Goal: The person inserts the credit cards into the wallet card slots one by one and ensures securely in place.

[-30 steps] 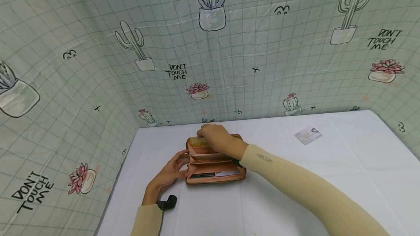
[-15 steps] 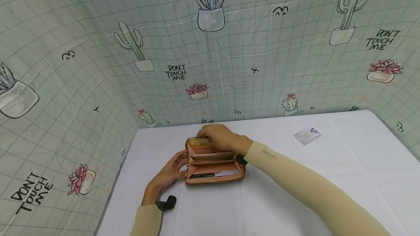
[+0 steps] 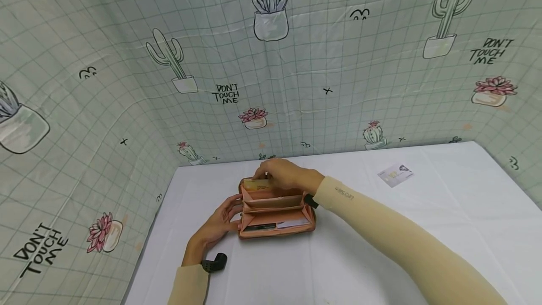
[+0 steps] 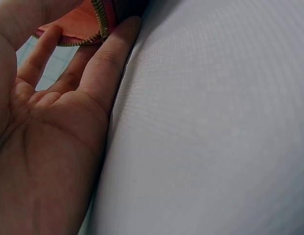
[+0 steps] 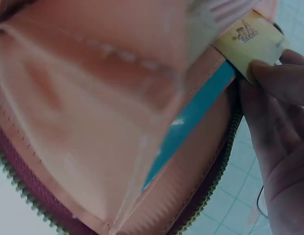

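Observation:
A peach zip-around wallet (image 3: 274, 208) stands spread open on the white table, its pleated compartments facing up. My right hand (image 3: 285, 174) reaches over its back half; thumb and finger pinch a yellow card (image 5: 249, 41) at the card slots, as the right wrist view shows. The card's lower part is hidden in the wallet. A turquoise card edge (image 5: 196, 117) shows in a slot close by. My left hand (image 3: 217, 222) rests at the wallet's left end, fingers spread and mostly straight, touching its zipped edge. In the front slots sit a dark card (image 3: 260, 227) and a whitish card (image 3: 293, 223).
A silver-grey card (image 3: 395, 175) lies flat on the table (image 3: 360, 258), to the right of the wallet. Behind and to the left hangs a grid-patterned cloth (image 3: 296, 60) printed with potted plants. Each wrist wears a black device.
My right hand has shifted slightly, with its wrist moving a little up, and more of the yellow card shows beside its fingers. The left hand and the wallet stay almost still.

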A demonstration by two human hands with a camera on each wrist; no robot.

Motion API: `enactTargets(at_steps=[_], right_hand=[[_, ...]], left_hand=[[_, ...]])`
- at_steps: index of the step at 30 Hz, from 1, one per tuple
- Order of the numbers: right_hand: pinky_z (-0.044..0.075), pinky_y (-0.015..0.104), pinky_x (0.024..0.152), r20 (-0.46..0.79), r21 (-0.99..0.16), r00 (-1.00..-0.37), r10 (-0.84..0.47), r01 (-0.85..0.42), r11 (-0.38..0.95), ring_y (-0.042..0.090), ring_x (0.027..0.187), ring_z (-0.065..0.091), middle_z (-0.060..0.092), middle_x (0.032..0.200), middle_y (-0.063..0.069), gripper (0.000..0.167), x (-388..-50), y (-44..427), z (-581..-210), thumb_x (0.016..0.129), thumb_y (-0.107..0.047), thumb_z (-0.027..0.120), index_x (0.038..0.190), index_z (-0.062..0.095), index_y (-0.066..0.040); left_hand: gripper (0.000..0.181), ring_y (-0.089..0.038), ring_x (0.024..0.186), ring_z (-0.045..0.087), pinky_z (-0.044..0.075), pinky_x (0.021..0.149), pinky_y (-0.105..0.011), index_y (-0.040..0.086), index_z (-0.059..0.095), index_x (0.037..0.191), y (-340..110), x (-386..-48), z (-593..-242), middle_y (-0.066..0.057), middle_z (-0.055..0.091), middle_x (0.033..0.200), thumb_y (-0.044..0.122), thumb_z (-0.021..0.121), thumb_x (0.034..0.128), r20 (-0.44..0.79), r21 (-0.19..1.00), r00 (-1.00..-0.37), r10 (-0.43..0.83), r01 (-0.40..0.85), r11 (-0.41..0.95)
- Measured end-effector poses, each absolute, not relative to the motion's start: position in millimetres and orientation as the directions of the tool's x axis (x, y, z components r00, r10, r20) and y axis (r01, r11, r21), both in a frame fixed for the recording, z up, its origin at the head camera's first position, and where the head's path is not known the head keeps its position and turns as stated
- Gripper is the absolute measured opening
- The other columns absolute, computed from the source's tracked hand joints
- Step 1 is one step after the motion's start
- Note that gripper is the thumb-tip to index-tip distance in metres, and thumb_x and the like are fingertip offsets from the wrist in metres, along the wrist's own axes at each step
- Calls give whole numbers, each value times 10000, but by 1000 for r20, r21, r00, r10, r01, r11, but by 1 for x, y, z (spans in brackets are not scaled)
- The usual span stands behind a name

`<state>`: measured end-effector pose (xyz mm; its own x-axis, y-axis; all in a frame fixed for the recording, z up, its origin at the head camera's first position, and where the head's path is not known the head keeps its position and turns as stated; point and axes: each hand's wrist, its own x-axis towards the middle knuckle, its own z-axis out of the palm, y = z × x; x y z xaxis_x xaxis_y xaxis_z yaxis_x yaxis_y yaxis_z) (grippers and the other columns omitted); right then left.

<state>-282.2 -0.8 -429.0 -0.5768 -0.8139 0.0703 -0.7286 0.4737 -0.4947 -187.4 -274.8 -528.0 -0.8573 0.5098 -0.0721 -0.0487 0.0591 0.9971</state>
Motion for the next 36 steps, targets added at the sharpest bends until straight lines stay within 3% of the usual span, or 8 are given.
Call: enactTargets(at_steps=[5,7,13,20,28,32,36], right_hand=[[479,256,746,18,-415,-561,-828,-758,504,106,811,540,645,1001,11,353,-277,-4,-431,1017,-65,696,1359,744,-140],[471,258,734,33,-399,-564,-825,-764,507,97,799,523,635,995,5,346,-276,-4,-434,1022,-76,692,1352,751,-159],[559,342,935,84,-496,-556,-827,-743,449,184,1054,684,731,1172,48,368,-277,4,-435,1004,42,646,1327,750,-101],[554,336,1001,44,-560,-535,-844,-713,422,183,1128,704,752,1223,44,401,-281,9,-433,1003,34,649,1378,701,-99],[511,410,1088,1,-550,-525,-851,-711,438,227,1267,662,716,1346,69,393,-274,14,-430,1029,-6,635,1411,646,-98],[495,405,1111,1,-635,-519,-855,-661,400,241,1334,625,662,1441,83,453,-270,23,-431,1028,4,631,1470,578,-79],[515,394,1094,86,-739,-527,-845,-603,300,283,1329,630,648,1441,135,457,-270,40,-431,1014,38,631,1461,570,-34]], left_hand=[[870,-12,1345,524,494,1026,-217,-34,191,1648,-275,-187,-525,-218,329,1618,-111,687,937,-70,997,-856,513,-47,57],[869,-11,1345,525,492,1030,-218,-33,188,1651,-274,-186,-525,-219,325,1620,-115,681,941,-75,997,-857,510,-54,57],[875,-19,1346,530,485,1040,-215,-15,203,1653,-274,-185,-527,-156,364,1602,-111,697,938,-84,996,-860,504,-61,63],[867,-20,1342,532,489,1035,-214,-27,216,1643,-275,-186,-526,-86,406,1559,-101,710,935,-66,998,-858,509,-46,53],[871,-14,1330,532,479,1027,-199,-47,192,1643,-275,-186,-524,-223,344,1600,-115,691,933,-70,997,-862,501,-45,62],[878,-16,1328,534,480,1029,-202,-46,191,1645,-275,-186,-524,-271,309,1613,-113,700,932,-77,997,-865,497,-54,60],[881,-29,1318,541,484,1030,-209,-50,199,1642,-274,-186,-525,-233,351,1589,-118,708,927,-74,997,-866,495,-53,57]])
